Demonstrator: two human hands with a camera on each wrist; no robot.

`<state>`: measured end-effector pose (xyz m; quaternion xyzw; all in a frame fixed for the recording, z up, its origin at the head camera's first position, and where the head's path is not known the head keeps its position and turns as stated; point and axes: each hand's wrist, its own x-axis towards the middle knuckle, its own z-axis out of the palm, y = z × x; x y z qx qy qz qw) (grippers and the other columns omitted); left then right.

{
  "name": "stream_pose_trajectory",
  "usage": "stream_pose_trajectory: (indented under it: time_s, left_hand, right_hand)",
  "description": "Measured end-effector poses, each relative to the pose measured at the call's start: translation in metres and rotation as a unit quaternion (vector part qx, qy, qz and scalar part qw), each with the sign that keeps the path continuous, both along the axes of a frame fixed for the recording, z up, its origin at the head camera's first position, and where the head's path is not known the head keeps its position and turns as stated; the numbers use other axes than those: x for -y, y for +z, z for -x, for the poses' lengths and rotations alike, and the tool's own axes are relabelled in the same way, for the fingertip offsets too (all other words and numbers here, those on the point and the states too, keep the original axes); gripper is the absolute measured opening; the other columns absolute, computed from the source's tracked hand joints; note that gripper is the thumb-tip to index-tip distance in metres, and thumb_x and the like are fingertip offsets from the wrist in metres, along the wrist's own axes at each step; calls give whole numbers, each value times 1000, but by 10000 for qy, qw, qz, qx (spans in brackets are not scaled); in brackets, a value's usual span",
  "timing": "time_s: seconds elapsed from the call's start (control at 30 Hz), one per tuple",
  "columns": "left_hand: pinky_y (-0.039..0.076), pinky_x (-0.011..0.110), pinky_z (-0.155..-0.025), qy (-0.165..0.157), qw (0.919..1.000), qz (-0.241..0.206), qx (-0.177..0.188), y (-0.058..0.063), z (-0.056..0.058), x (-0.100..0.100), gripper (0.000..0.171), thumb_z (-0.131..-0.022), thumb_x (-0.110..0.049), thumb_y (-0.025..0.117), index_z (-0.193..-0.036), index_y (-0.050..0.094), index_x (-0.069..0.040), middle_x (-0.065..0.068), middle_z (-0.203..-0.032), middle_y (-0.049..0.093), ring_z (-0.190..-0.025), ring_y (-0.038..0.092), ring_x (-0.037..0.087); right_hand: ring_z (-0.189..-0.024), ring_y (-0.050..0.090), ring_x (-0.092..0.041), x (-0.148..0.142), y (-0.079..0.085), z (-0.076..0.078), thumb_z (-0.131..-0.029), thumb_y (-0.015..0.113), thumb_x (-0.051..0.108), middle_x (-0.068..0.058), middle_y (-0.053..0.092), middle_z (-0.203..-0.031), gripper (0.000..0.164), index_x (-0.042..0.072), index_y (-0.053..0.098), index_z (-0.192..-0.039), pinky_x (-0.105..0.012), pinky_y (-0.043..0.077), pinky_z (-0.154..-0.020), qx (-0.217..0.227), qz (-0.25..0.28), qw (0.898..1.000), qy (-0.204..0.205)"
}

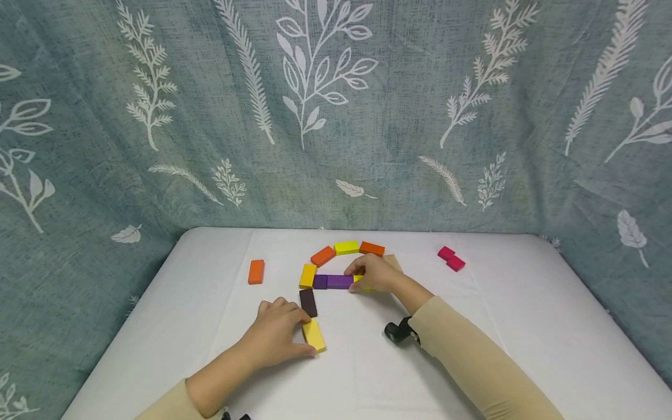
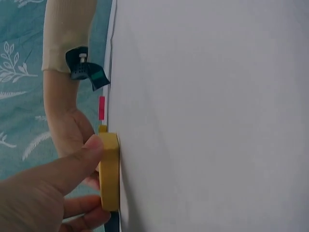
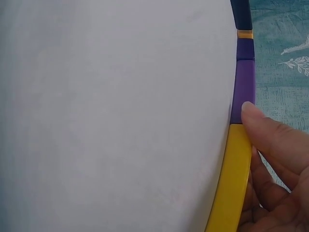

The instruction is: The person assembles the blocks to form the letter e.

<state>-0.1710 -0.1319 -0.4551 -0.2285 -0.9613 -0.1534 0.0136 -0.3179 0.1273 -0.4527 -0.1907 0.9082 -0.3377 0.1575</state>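
Leaf-print curtain [image 1: 399, 87], full-width backdrop. Desk [image 1: 388, 379], white-clothed, carrying all blocks. Left hand [image 1: 278, 332], grasping a pale yellow block [image 1: 315, 335] by its ends, thumb nearest the wearer, at the lower end of a slanting column below a dark brown block [image 1: 308, 303]. Right hand [image 1: 379, 274], pinching the deep-yellow block [image 3: 231, 179] near its left end, to the right of a long purple block [image 1: 340, 282]. Handling advice: best slid flat, without lifting, pressure light at the seams, neighbours undisturbed; the pale yellow block is best kept on the dark brown block's slant, the deep-yellow block in line with the purple. Head view only: the arch of a lemon-yellow block [image 1: 346, 248] flanked by two orange blocks [image 1: 322, 255]; a tan block [image 1: 392, 262], partly behind the right hand; one loose orange block [image 1: 256, 272], well apart to the left. Right wrist view: the deep-yellow block's long side and its join with the purple, touching, both largely masked by fingers from the head. Smallest items: two crimson blocks [image 1: 455, 263], touching, far right; the left wrist view gives only a red strip there.
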Motion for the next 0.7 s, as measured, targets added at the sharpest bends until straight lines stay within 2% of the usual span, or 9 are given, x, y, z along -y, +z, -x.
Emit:
stream_pose_trajectory:
  time_s: [0.2, 0.43, 0.7]
  left_hand:
    - [30, 41, -81, 250, 9995, 19, -188, 0, -2, -13, 61, -67, -63, 84, -106, 74, -17, -5, -104, 69, -93, 49, 14]
    - [28, 39, -79, 439, 9981, 14, -434, -1, -4, -18, 61, -65, -65, 83, -103, 73, -18, -6, -100, 68, -89, 48, 13]
    - [28, 41, -79, 588, 9975, -9, -391, 0, -4, -22, 59, -64, -65, 84, -97, 71, -18, -8, -94, 67, -87, 47, 13]
  right_hand:
    - [-93, 60, -15, 0, 0, -1, -80, 85, 13, 6, 70, -99, 25, 16, 77, -103, -35, 50, -89, 64, -27, 10000, 11]
    - [-94, 61, -15, 0, 2, -1, -80, 85, 11, 5, 71, -99, 25, 15, 77, -103, -35, 50, -91, 42, 2, 10000, 21]
    - [-95, 61, -15, -1, 0, 1, -81, 85, 12, 4, 71, -100, 25, 13, 77, -104, -34, 50, -91, 51, 27, 10000, 66]
